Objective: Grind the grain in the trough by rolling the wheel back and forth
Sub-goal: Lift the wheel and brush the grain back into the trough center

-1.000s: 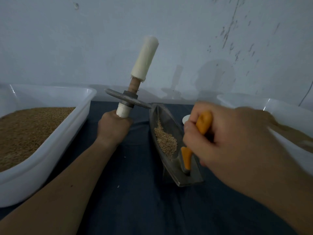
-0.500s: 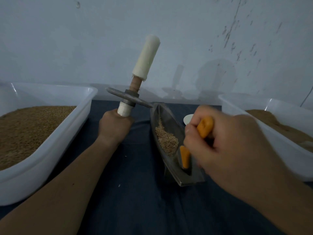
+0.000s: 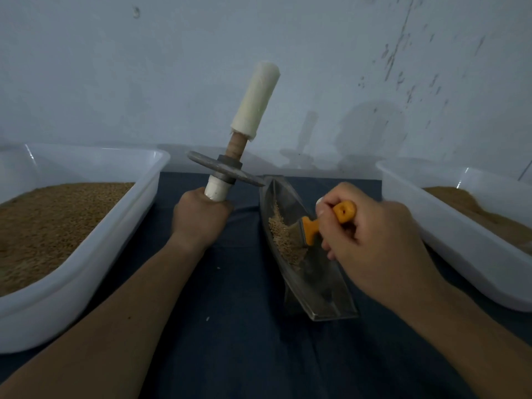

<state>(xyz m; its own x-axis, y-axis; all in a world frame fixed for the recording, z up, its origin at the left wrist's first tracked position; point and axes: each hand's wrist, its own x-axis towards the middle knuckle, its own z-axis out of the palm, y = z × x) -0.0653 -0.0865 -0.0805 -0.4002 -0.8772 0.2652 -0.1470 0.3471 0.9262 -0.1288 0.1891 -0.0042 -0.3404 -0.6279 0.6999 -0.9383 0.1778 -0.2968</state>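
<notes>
Overall, dark blue cloth (image 3: 230,283) covers the table before a scuffed pale wall (image 3: 144,67). Two white tubs (image 3: 95,254) flank one trough (image 3: 325,286) holding grain (image 3: 283,237). The left hand (image 3: 198,217) grips the single wheel (image 3: 221,168) by its handle, raised by the trough's far end. The right hand (image 3: 371,240) grips one orange brush (image 3: 311,228) in the grain.

A white plastic bin (image 3: 86,283) stands outward of the left hand (image 3: 198,217), holding a bed of brown granular fill (image 3: 43,220). A second white bin (image 3: 466,249) stands outward of the right hand (image 3: 374,240), with a lower brown heap (image 3: 483,208) inside. Both rest on a tabletop covered in dark blue cloth (image 3: 244,355). A white speck (image 3: 207,318) lies on the cloth, nearer the camera than the left hand. The right hand grips a brush (image 3: 312,231) by its orange handle, the bristles pointing away from the palm. Just beyond its fingers peeks a small white object (image 3: 319,201), mostly hidden. Behind both hands rises a pale wall (image 3: 144,82), with dark scuffs (image 3: 400,53) above the right hand.
</notes>
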